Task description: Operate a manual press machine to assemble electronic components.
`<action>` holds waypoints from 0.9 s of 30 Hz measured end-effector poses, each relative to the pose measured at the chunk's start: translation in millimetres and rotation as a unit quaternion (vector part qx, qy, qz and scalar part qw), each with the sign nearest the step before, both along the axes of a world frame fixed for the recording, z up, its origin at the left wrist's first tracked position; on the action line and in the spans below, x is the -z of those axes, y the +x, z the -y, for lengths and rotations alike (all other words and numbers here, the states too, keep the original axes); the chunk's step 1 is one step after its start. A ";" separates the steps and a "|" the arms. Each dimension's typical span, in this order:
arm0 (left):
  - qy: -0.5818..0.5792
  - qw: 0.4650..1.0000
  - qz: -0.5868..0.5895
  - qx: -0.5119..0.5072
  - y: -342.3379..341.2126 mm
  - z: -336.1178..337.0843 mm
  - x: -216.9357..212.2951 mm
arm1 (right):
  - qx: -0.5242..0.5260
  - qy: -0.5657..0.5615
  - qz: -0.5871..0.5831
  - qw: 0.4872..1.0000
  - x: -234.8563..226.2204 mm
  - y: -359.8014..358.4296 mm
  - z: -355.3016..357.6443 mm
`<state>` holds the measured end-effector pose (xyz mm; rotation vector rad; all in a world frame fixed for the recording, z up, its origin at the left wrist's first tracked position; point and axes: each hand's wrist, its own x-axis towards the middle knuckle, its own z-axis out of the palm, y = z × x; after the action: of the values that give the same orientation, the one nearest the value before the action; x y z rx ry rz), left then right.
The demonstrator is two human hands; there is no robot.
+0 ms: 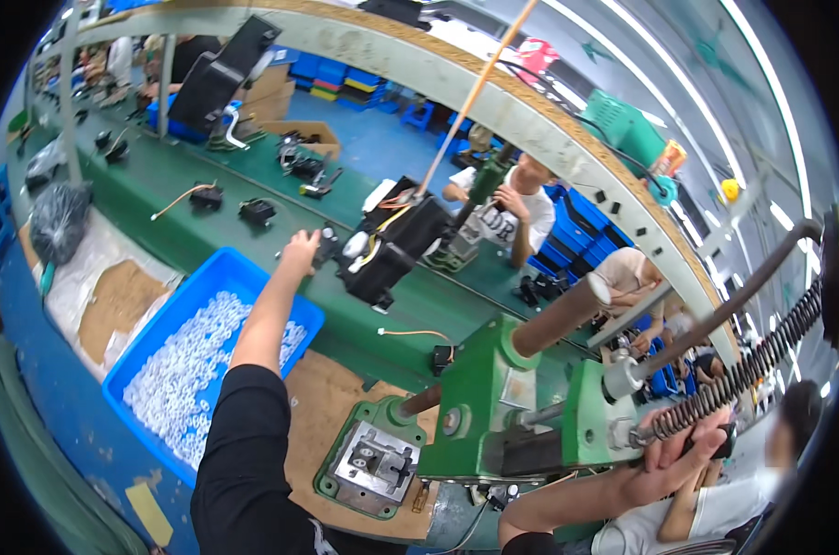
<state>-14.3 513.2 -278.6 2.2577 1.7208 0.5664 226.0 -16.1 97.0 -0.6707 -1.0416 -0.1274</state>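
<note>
Black part [327, 246] is right at the left hand [301, 252], over the green belt [345, 333], just beyond the blue bin [230, 264] of white rings [174, 370]; whether that hand grips it, I cannot tell. Well apart, nearer and right, the right hand [664, 470] curls around the handle [729, 441] of the green press [479, 398].

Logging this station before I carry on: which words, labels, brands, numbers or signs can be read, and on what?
White shirt across the bench: dark lettering, partly covered; I don't copy printed words.
Red item by the overhead shelf: any print too blurred to read.
Green press: no readable text.
</note>
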 end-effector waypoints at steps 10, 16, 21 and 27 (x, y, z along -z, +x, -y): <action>-0.062 0.997 0.022 -0.045 8.1 -35.4 20.2 | -0.105 -0.018 0.028 0.994 6.8 15.6 15.0; -0.014 0.996 0.076 -0.041 -3.2 -45.4 28.0 | -0.031 0.015 0.006 0.999 7.1 10.3 4.4; 0.111 0.979 0.166 -0.031 2.9 -25.2 -17.8 | -0.096 -0.017 0.033 0.995 3.0 11.8 6.9; 0.227 0.927 0.270 0.129 3.8 87.9 -97.5 | -0.053 -0.046 0.051 0.996 -3.7 1.2 0.8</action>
<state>-10.5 425.2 -181.1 2.2441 1.0777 1.4791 227.3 -16.9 100.8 -0.6973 -1.1843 -0.0210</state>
